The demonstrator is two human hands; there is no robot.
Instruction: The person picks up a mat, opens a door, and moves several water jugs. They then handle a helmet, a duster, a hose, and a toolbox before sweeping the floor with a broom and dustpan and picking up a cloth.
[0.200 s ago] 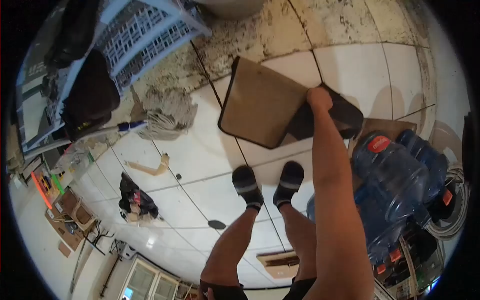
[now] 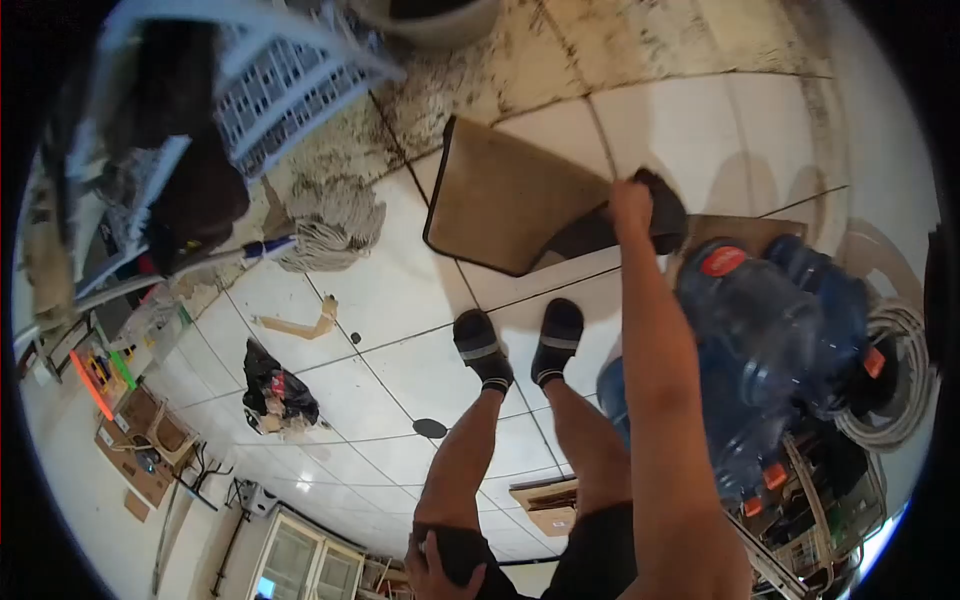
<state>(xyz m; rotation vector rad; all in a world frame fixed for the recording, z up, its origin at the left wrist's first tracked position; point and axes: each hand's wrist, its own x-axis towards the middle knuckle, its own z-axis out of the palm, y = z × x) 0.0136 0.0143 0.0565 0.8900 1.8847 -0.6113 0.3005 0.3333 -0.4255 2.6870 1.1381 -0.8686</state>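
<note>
A brown floor mat (image 2: 510, 195) with a dark border lies on the white tiles in front of my feet. Its right part is folded over, so the dark underside (image 2: 580, 232) shows. My right hand (image 2: 631, 208) is closed on the mat near this folded part, arm stretched forward. Low in the view, my left hand (image 2: 442, 575) rests on the dark shorts over my left thigh, fingers spread and holding nothing.
Large blue water bottles (image 2: 745, 300) stand at the right beside a coiled hose (image 2: 905, 380). A string mop head (image 2: 335, 225) lies left of the mat, near a blue plastic rack (image 2: 290, 90). A black plastic bag (image 2: 275, 390) and cardboard scrap (image 2: 300, 325) lie on the floor.
The mat's folded right part has drawn in a little, still in my right hand. My left hand has come further into view on my thigh. The whole view has shifted slightly.
</note>
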